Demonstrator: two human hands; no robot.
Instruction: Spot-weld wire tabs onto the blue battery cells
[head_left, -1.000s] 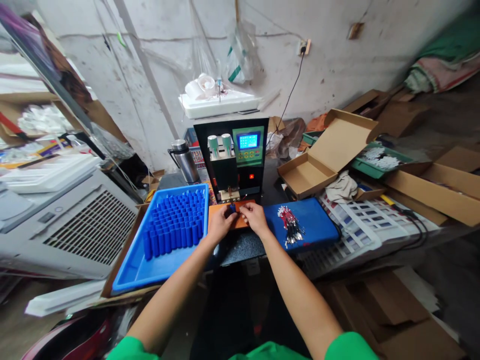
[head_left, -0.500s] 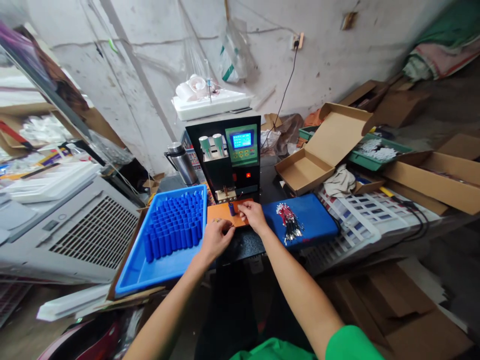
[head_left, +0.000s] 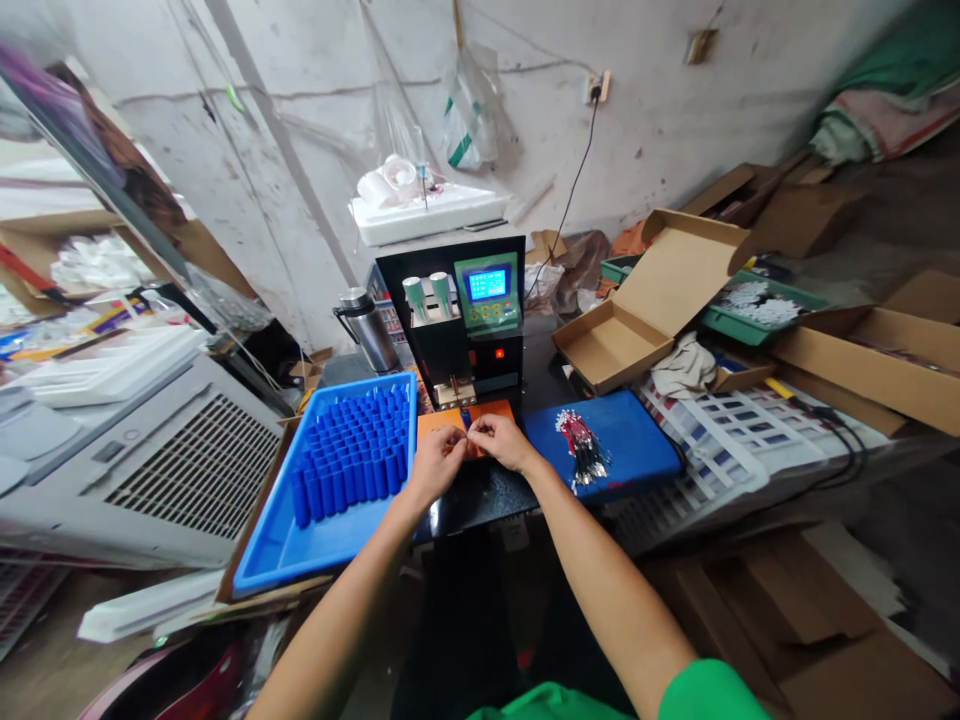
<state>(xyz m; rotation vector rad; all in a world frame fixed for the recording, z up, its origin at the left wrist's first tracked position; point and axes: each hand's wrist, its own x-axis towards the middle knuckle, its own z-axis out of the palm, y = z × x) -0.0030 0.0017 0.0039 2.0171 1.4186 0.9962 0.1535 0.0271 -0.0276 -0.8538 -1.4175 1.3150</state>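
Hands [head_left: 439, 462] [head_left: 505, 442], two, pinched narrow, anything held unclear, one blue cylinder [head_left: 466, 416], one orange platform [head_left: 436, 419]

A steel flask [head_left: 370, 333] stands on the desk [head_left: 480, 500], a plastic bag [head_left: 469, 130] hangs against the wall [head_left: 660, 200], a socket [head_left: 606, 82] holds one plug [head_left: 595, 94], and an open cardboard box [head_left: 682, 270] lies near a crumpled cloth [head_left: 684, 366]
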